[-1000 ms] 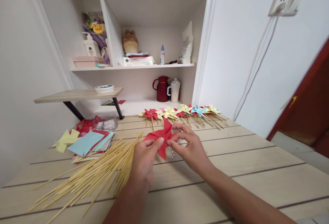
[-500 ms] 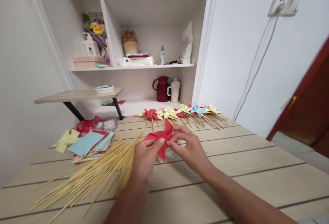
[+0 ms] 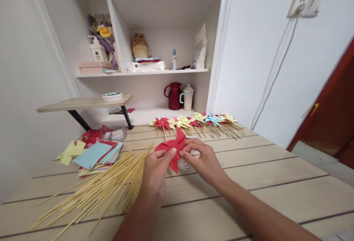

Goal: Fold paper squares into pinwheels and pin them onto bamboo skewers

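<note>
Your left hand (image 3: 156, 169) and right hand (image 3: 203, 159) pinch a folded red paper pinwheel (image 3: 173, 147), fingers clamped at its centre. Smooth bamboo skewers (image 3: 105, 185) fan across the pale plank bench (image 3: 276, 182). Nothing has shifted since before.

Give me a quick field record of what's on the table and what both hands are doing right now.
left hand: pinching the red paper pinwheel at its centre
right hand: fingers pinching the same pinwheel from the right
under the pinwheel: small metallic piece, too small to identify
left of hands: loose bamboo sticks
far left: stack of coloured paper squares
back of table: row of finished pinwheels
surface: wooden table
</note>
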A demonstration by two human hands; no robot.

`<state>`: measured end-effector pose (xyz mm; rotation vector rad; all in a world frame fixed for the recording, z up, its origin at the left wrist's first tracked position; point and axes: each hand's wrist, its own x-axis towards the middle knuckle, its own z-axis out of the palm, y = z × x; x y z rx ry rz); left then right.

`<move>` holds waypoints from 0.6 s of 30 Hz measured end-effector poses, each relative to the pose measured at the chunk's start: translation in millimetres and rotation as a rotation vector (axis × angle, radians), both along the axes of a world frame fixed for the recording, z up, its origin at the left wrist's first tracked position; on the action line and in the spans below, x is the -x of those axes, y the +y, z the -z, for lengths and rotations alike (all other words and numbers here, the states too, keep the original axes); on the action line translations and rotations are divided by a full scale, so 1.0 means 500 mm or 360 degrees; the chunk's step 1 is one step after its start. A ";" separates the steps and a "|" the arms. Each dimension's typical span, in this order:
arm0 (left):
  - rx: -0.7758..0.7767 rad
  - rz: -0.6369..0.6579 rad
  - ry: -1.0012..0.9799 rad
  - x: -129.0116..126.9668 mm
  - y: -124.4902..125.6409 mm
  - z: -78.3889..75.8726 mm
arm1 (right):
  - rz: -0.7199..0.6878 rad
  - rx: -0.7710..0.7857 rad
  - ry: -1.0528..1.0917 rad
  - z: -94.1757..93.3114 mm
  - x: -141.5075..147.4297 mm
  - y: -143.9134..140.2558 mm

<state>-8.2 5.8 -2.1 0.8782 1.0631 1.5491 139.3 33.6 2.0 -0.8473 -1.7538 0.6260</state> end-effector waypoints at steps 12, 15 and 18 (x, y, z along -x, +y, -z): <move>-0.0023 -0.0172 -0.0050 -0.002 -0.003 -0.005 | 0.0115 -0.0078 0.0225 0.007 -0.007 0.007; -0.0031 -0.0184 -0.0075 -0.002 -0.002 -0.004 | 0.0061 0.0116 0.0354 0.008 -0.009 0.008; -0.0030 -0.0133 -0.0072 -0.005 -0.002 -0.002 | -0.0071 0.0346 0.0431 0.003 -0.005 0.001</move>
